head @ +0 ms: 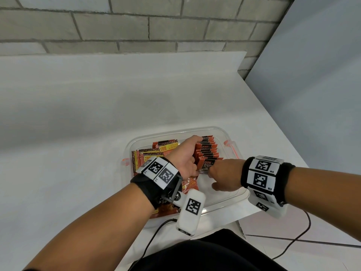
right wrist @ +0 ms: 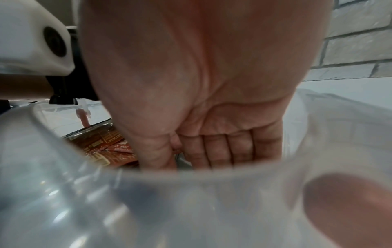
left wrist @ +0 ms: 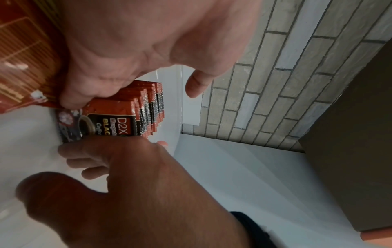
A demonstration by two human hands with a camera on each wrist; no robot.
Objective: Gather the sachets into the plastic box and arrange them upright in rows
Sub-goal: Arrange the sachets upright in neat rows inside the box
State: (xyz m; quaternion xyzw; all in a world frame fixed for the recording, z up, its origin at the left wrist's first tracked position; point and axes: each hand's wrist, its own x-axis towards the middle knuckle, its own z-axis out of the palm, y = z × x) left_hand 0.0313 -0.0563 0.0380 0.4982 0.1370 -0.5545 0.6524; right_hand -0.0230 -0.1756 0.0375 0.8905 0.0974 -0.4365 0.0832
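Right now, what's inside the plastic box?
The plastic box holds a row of upright sachets and loose sachets lying flat. The left hand and right hand cover whatever lies beneath them.

Red-and-black sachets [head: 207, 151] with white D2X lettering, clear plastic box [head: 224, 194] with orange clips [head: 231, 145], black wristbands [head: 244, 173] carrying black-and-white square-code tags, grey brick wall [head: 136, 26].

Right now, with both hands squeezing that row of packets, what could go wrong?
The upright row of sachets stands only between the left hand and the right hand; loosening that grip might topple it. The loose sachets lying flat beside it could slide underneath. The plastic box might shift.
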